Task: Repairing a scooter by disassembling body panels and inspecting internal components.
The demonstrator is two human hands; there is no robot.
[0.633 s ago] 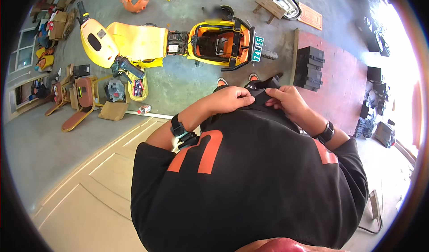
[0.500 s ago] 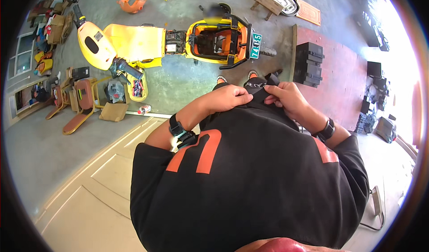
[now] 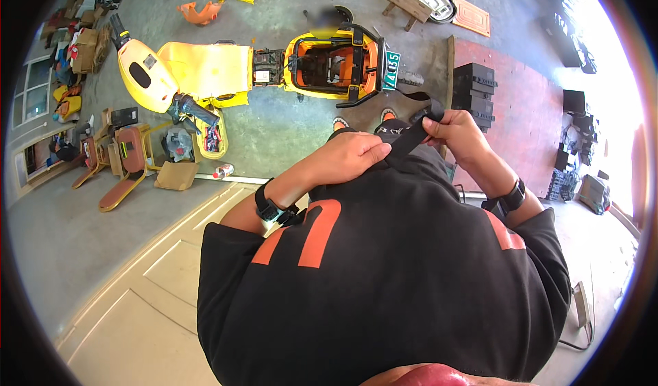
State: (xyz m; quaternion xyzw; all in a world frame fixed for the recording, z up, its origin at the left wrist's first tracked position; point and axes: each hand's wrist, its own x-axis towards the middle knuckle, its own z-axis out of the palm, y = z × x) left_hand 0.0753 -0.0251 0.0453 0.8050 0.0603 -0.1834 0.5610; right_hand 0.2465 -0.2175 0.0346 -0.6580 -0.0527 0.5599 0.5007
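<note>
In front of my waist I hold a flat black strap [image 3: 407,143] stretched between both hands. My left hand [image 3: 353,156] is closed at its near end, thumb on top and the other fingers mostly hidden. My right hand [image 3: 455,134], farther right, pinches the strap between thumb and fingers. Beyond the right hand a loose length of strap loops outward over the floor, and a dark piece like a buckle [image 3: 418,115] shows beside it. Dark bands sit on both wrists. My black shirt [image 3: 397,263] with orange-red print covers my front.
A yellow scooter [image 3: 205,67] with an open rear compartment [image 3: 325,67] stands ahead. To the right, black boxes [image 3: 473,95] lie on a reddish board [image 3: 510,112]. Brown folding chairs [image 3: 130,156] stand left. Beyond the scooter are a small wooden stool [image 3: 410,6] and loose orange panels [image 3: 199,11].
My right hand has moved right, drawing the strap out longer between the hands. Its loose end now arcs farther out. The left hand stays nearly in place.
</note>
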